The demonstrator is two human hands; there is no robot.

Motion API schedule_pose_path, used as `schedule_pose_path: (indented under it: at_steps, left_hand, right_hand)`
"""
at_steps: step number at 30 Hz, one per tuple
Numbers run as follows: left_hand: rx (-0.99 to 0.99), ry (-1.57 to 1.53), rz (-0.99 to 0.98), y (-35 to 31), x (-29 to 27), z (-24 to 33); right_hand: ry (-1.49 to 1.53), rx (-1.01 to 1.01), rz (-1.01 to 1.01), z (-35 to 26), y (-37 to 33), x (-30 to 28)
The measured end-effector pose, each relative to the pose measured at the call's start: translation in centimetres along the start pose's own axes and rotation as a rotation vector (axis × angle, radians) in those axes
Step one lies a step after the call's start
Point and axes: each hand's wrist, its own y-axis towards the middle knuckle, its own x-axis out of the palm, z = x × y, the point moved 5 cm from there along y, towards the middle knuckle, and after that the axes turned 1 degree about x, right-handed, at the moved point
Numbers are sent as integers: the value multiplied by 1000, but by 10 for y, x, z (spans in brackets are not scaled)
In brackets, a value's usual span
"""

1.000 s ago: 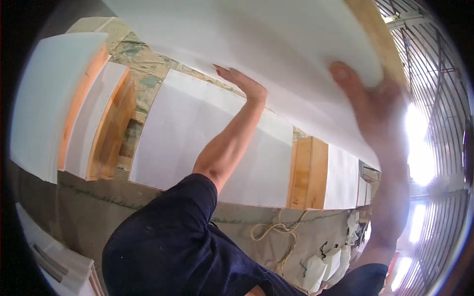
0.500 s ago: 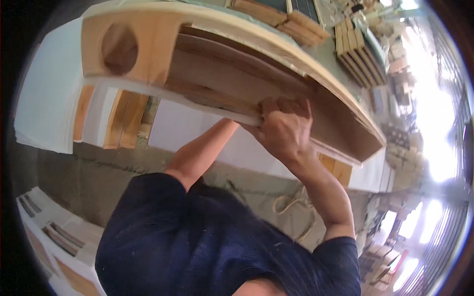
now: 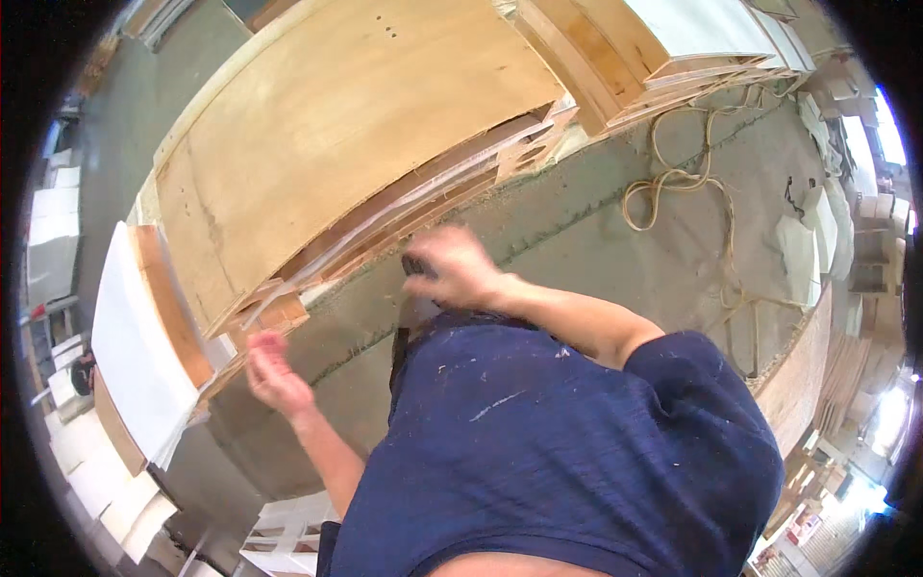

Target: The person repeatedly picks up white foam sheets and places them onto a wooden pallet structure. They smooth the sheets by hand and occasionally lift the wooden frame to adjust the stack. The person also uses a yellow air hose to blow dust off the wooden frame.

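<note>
Dark navy short-sleeved T-shirt [image 3: 577, 433], slubby weave, pale dust flecks and whitish streak across chest. Sleeve ends above elbow, well back from fingers. Forearms bare; left hand [image 3: 272, 370] and right hand [image 3: 452, 269] ungloved, no watch, no rings visible.

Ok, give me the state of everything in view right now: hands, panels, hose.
left hand: open, empty, near the stack's edge
right hand: blurred, apparently closed on something dark
large bare plywood panel: lying flat atop the stack
white-faced board: leaning on edge beside the stack
tan hose: loosely coiled on the concrete floor
</note>
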Motion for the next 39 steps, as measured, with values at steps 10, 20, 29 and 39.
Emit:
schedule_pose_path:
  at_steps: [10,20,29,39]
  left_hand:
    - [-140,217,239,168,-146,-45]
    - [-91,-467,572,116,-120,-67]
    - [-320,-945,450,138,-115,-148]
    - [-817,-941,43,51,62,-107]
  right_hand:
    - [405,327,901,193,70,-203]
    - [958,521,1280,192,48,-146]
    - [1656,1004,709,103,32,20]
    - [1825,671,813,49,96,20]
